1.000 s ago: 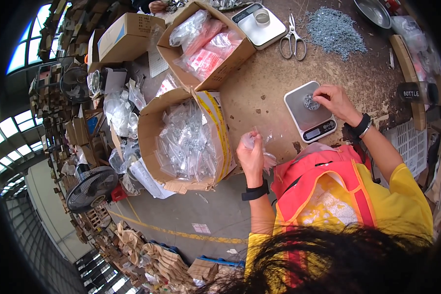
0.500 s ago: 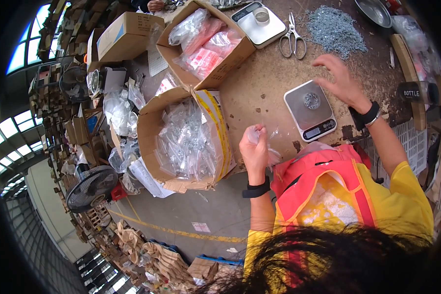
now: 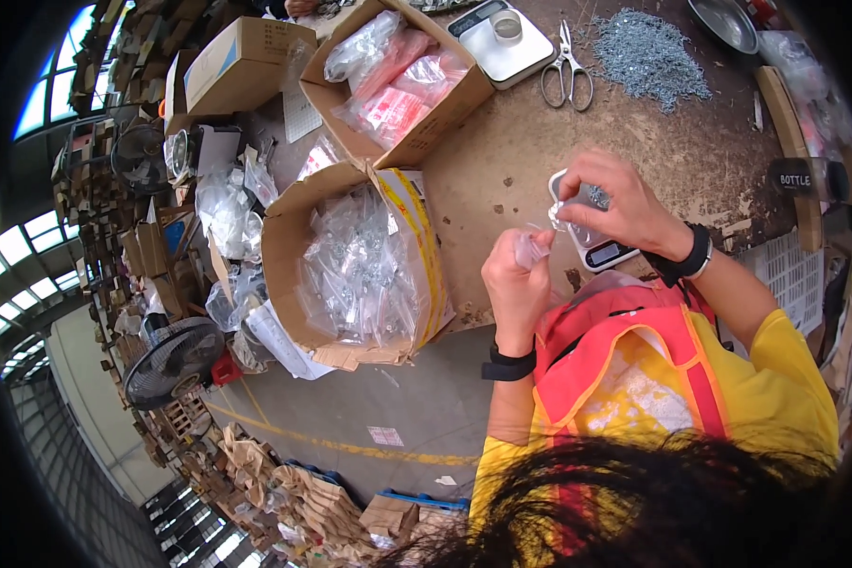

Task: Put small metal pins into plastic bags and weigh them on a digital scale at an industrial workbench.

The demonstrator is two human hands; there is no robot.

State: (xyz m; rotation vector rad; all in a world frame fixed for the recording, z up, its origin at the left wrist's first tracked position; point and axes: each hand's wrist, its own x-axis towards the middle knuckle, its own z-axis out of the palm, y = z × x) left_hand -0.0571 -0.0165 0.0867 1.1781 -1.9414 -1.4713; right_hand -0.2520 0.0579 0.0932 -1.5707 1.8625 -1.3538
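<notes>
My left hand (image 3: 519, 279) is closed around a crumpled clear plastic bag (image 3: 532, 248), close to the table's front edge. Just above it, my right hand (image 3: 620, 204) reaches over a white digital scale (image 3: 608, 256) with finger and thumb pinched together. A small whitish glint shows at those fingertips, too small to name. Between finger and thumb, the round clear cup of small metal pieces (image 3: 598, 196) partly shows; whether the hand touches it I cannot tell. Most of the scale's plate is hidden by the right hand.
A carton (image 3: 273, 237) of filled clear bags stands left; another carton (image 3: 435, 121) holds red-and-clear bags. At the back are a second scale (image 3: 516, 57) with a cup, scissors (image 3: 567, 71), a heap of small metal pieces (image 3: 648, 57) and a metal bowl (image 3: 726, 26).
My right hand has come down and left, from beyond the scale to over it, its open fingers now pinched. My left hand has shifted slightly right with the bag, so both hands are close together.
</notes>
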